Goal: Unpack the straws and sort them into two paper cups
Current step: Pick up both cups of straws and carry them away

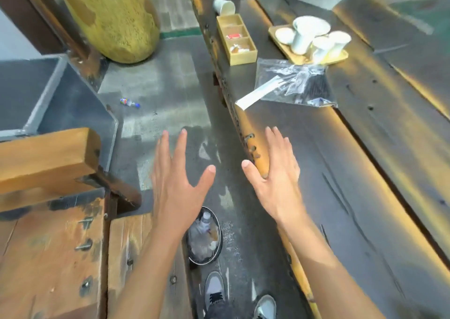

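Both hands empty: left (177,175) & right (272,172), fingers spread, palms down.

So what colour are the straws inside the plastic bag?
Black straws, seen through the clear bag in the head view.

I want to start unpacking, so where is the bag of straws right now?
In the head view, the clear plastic bag of straws lies on the dark table, upper right, between the wooden tray and the compartment box.
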Demonstrator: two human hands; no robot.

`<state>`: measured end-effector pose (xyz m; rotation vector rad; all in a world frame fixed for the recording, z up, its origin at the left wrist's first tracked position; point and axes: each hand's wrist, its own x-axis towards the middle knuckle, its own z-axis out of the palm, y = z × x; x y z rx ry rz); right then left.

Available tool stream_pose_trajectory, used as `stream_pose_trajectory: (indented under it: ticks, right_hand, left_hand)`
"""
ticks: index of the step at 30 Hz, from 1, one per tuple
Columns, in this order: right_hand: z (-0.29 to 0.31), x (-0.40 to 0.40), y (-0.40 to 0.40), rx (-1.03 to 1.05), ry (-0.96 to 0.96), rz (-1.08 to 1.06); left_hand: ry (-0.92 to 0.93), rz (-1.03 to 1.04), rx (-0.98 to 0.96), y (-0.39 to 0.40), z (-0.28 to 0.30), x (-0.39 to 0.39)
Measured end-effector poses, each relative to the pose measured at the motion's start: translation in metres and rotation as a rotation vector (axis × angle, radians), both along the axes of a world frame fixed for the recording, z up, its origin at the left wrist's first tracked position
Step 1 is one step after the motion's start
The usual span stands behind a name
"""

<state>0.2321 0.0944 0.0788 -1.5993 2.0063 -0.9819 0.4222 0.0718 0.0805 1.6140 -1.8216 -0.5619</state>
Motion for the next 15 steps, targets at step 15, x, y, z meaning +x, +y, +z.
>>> stream_pose_trajectory:
  ticks: [15]
  right_hand:
    - [0.137,-0.173,0.189,-0.028,0.317,-0.548]
  left_hand:
    - [-0.028,-0.457,-0.245,0.072,0.141,-0.184]
